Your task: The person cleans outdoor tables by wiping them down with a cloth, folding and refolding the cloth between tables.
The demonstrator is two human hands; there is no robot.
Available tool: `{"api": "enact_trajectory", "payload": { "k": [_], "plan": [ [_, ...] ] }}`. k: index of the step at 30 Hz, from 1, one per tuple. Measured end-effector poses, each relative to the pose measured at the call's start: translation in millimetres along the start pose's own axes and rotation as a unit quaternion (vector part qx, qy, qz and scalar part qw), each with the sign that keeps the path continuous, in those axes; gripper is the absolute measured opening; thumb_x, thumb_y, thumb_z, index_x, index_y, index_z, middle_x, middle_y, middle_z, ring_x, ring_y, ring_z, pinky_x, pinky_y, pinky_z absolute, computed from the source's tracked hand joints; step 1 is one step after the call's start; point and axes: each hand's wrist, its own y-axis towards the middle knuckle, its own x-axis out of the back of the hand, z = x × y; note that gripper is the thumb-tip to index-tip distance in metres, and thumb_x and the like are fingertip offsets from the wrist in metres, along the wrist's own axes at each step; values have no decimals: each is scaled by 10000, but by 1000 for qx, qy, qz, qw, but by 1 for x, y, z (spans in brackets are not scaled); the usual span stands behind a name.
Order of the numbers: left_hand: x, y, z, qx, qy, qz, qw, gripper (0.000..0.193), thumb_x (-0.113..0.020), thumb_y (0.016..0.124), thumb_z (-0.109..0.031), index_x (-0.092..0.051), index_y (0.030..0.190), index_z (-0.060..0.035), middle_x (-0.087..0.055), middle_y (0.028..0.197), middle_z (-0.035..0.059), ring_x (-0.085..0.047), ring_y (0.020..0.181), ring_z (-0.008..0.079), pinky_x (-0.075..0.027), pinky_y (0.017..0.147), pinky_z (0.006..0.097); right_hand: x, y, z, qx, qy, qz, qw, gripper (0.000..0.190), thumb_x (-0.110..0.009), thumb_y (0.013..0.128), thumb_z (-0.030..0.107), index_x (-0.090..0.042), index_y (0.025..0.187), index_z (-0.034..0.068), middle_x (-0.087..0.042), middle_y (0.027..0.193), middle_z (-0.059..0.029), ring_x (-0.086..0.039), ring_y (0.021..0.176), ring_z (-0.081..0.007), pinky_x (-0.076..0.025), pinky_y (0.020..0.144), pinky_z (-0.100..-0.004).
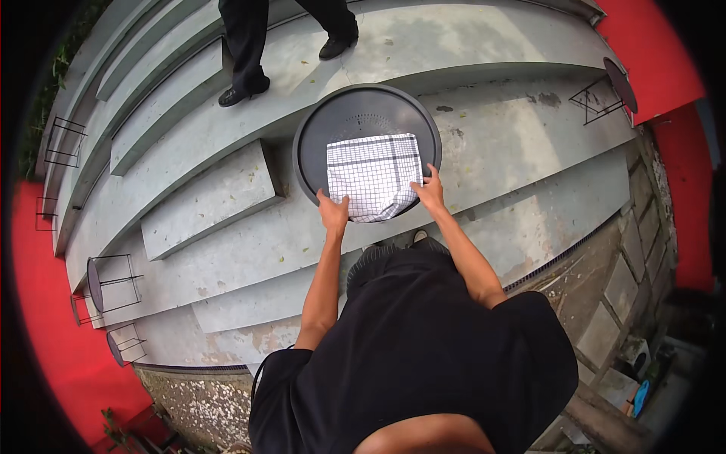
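Observation:
Before me is a round dark tray or tabletop point(317, 122) with a raised rim; whatever supports it is hidden. On it lies a folded white cloth with dark checks point(371, 170), flat at the far side and rumpled along its near edge. My left hand point(333, 211) grips the cloth's near left corner, its fingers by the rim. At the near right side, my right hand point(431, 192) has its thumb on the cloth and its index finger stretched along the rim. Whether the fingers also grip the rim, I cannot tell.
Curved concrete steps point(510, 119) spread around me, with a raised concrete block point(210, 198) at left. A person in dark trousers point(244, 40) stands on a farther step. Small round wire-legged tables point(95, 284) stand at left; another point(621, 85) is at right. Red surfaces point(646, 51) flank the steps.

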Motion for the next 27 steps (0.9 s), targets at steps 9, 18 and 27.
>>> {"api": "enact_trajectory", "payload": {
  "k": [9, 18, 27],
  "plan": [
    [1, 3, -8, -242, 233, -86, 938, 394, -761, 825, -282, -690, 1047, 36, -629, 1172, 157, -580, 1096, 328, -500, 849, 470, -4, -4, 40, 147, -58, 174, 972, 994, -853, 765, 193, -273, 1554, 23, -625, 1259, -295, -641, 1150, -335, -535, 906, -428],
    [35, 0, -22, 221, -306, 204, 903, 655, -712, 882, -200, -337, 1359, 45, -648, 1044, 212, -693, 818, 240, -583, 417, 383, 15, -20, 50, -66, 143, 95, 983, 731, -735, 865, 71, -352, 1489, 67, -668, 1014, -160, -620, 748, -164, -466, 590, -309],
    [28, -59, 12, 199, -216, 121, 948, 723, -755, 852, -248, -331, 1367, 30, -630, 1063, 187, -649, 749, 224, -577, 521, 382, 28, -26, 6, -69, -44, 80, 993, 779, -833, 755, 195, -469, 1419, 11, -709, 882, -153, -650, 668, -189, -492, 498, -342]
  ]
}}
